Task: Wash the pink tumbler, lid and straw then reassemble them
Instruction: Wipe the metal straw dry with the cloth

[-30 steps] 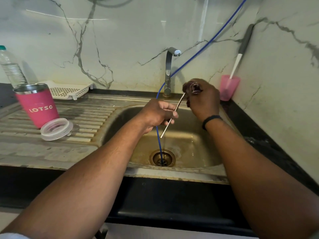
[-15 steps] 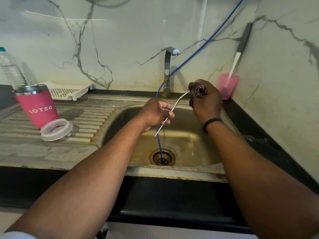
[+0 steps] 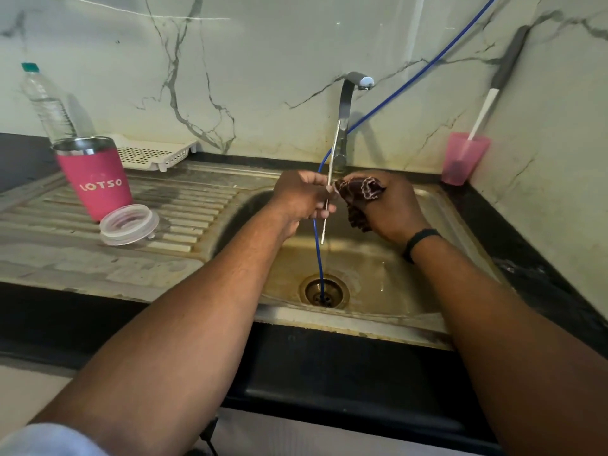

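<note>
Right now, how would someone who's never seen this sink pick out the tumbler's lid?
Start at the steel sink and look to its ribbed draining board on the left. The pink tumbler marked LOTSO stands there, and the lid lies just in front, against its base. It is the only clear, round, low plastic piece on the board.

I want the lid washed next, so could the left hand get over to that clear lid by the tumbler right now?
Probably yes, but not freely: the left hand grips the straw, so it must hand that off first. The lid lies uncovered on the drainboard beside the pink tumbler, with nothing between.
</note>
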